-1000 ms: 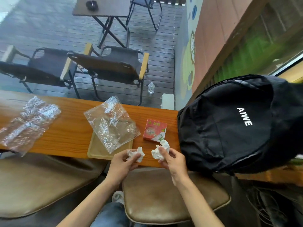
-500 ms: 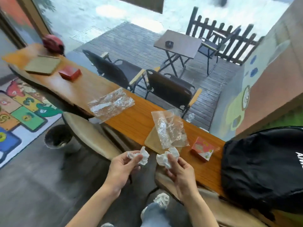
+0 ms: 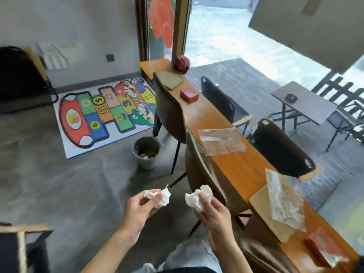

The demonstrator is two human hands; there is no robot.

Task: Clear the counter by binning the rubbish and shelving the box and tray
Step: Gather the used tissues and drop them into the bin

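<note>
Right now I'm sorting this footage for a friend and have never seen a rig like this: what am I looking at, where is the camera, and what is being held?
There is no machine here. A person wears a wide-angle camera on the head, looking forward and down, so you see their own two arms from above. The left hand grips one crumpled white tissue wad and the right hand grips a second wad.

To the right runs a long wooden counter. On it lie a clear plastic bag, a second clear bag lying across a tan tray, and a red box nearest the camera. Farther along are another tray and another red box.

On the floor ahead stands a grey waste bin, probably where the wads belong.
</note>
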